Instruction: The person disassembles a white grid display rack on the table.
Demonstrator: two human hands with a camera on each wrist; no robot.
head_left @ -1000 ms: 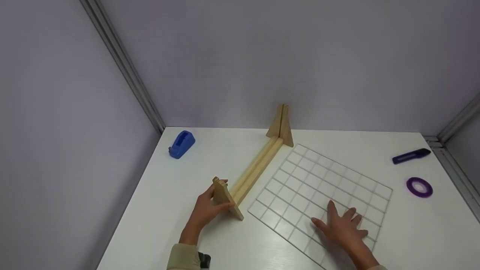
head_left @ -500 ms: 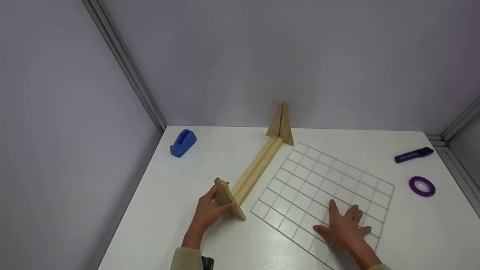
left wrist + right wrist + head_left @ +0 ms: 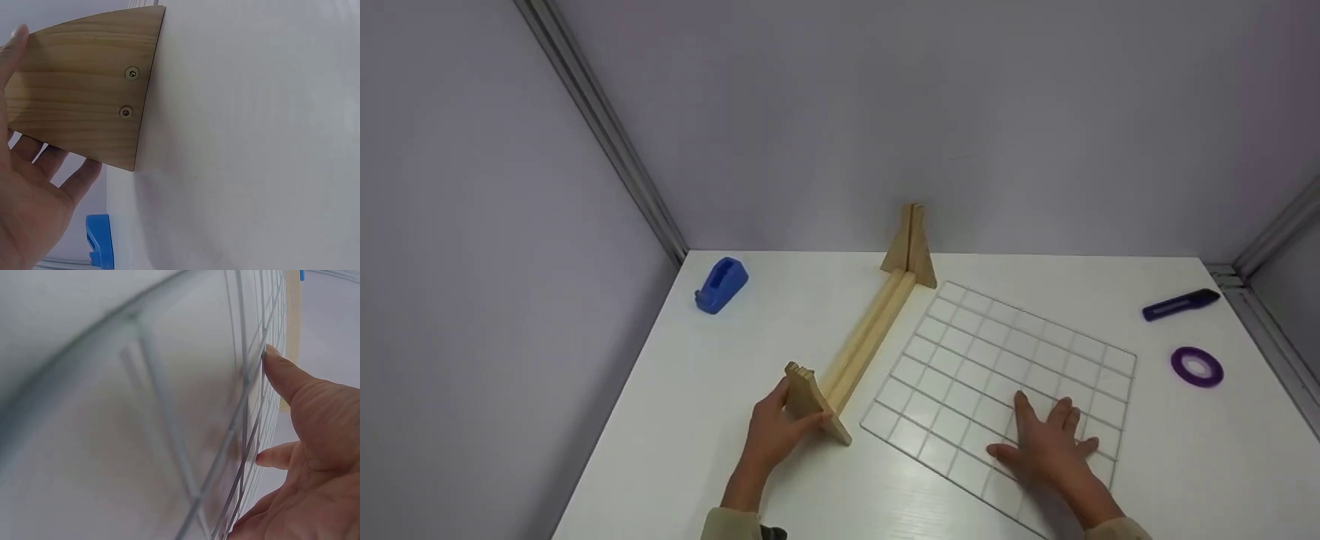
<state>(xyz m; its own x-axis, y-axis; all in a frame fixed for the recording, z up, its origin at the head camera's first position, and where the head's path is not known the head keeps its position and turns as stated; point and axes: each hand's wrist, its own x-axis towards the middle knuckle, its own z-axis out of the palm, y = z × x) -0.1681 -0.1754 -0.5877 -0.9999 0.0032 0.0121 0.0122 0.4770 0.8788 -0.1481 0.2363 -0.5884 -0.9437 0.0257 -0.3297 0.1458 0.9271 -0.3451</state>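
A light wooden stand (image 3: pixel 870 337) has a long base bar between two tapered end pieces. My left hand (image 3: pixel 771 433) grips its near end piece (image 3: pixel 812 401), thumb on the outer face and fingers round the far edge. In the left wrist view, two metal screws (image 3: pixel 129 93) show in that piece. To the right, a white wire grid panel (image 3: pixel 992 349) lies on the table beside the stand. My right hand (image 3: pixel 1050 450) rests on it with fingers spread. The right wrist view shows the fingertips against the wires. The far end piece (image 3: pixel 909 247) stands upright near the back wall.
A blue tape dispenser (image 3: pixel 721 286) stands at the back left of the white table (image 3: pixel 675 420). Toward the right edge lie a dark blue utility knife (image 3: pixel 1180 305) and a purple ring (image 3: pixel 1197 367). Walls rise behind and to both sides.
The stand has turned slightly, its near end shifting right and its far end left. The grid panel has turned a little the same way under my right hand. Both hands keep their places.
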